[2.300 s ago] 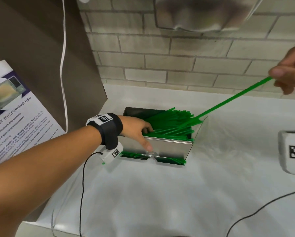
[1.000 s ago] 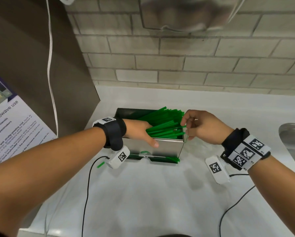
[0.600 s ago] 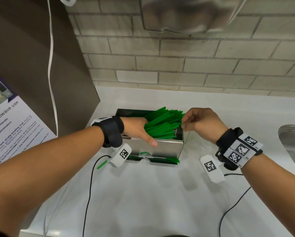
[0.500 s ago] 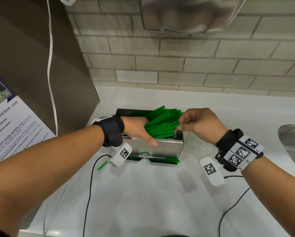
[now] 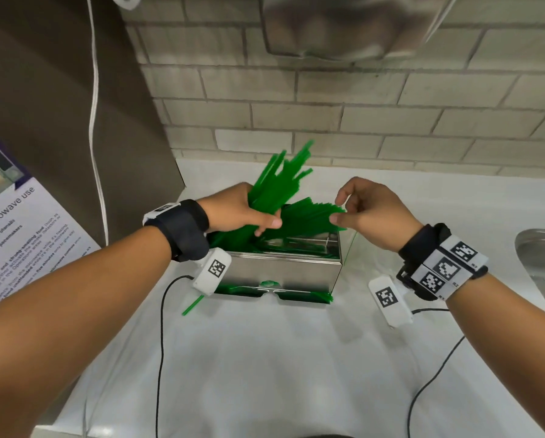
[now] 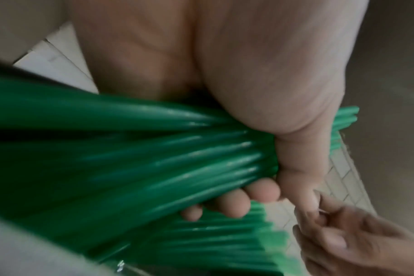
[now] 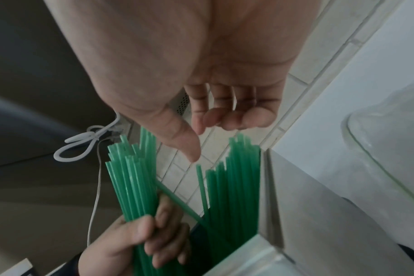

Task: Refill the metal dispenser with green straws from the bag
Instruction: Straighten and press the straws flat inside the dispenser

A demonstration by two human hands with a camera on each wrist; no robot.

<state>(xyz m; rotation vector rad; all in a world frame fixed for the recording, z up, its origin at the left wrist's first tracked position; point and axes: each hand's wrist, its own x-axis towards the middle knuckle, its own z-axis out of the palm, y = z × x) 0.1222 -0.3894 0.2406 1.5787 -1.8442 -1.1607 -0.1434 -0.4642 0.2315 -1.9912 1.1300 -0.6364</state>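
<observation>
The metal dispenser (image 5: 284,270) stands open-topped on the white counter (image 5: 265,358). My left hand (image 5: 265,227) grips a thick bundle of green straws (image 5: 280,181) over the dispenser's left end. The bundle tilts up toward the wall, and the fingers (image 6: 225,203) are curled round it (image 6: 154,149). More straws (image 5: 309,216) lie slanted in the dispenser, their ends over its right wall. My right hand (image 5: 339,210) hovers just past those ends; its thumb and loosely curled fingers (image 7: 225,119) are apart and hold nothing. Something of clear plastic (image 7: 378,149) lies right of the dispenser; I cannot tell if it is the bag.
One loose straw (image 5: 193,306) lies on the counter at the dispenser's front left corner. A metal sink (image 5: 543,260) is at the right edge, a brick wall (image 5: 328,121) behind and a brown panel (image 5: 59,121) with a poster (image 5: 18,235) at left. Black cables (image 5: 160,343) trail over the counter.
My left hand has closed round a bundle of straws and raised it out of the dispenser, tilting it upward. My right hand has let go of the straw ends and drawn slightly right.
</observation>
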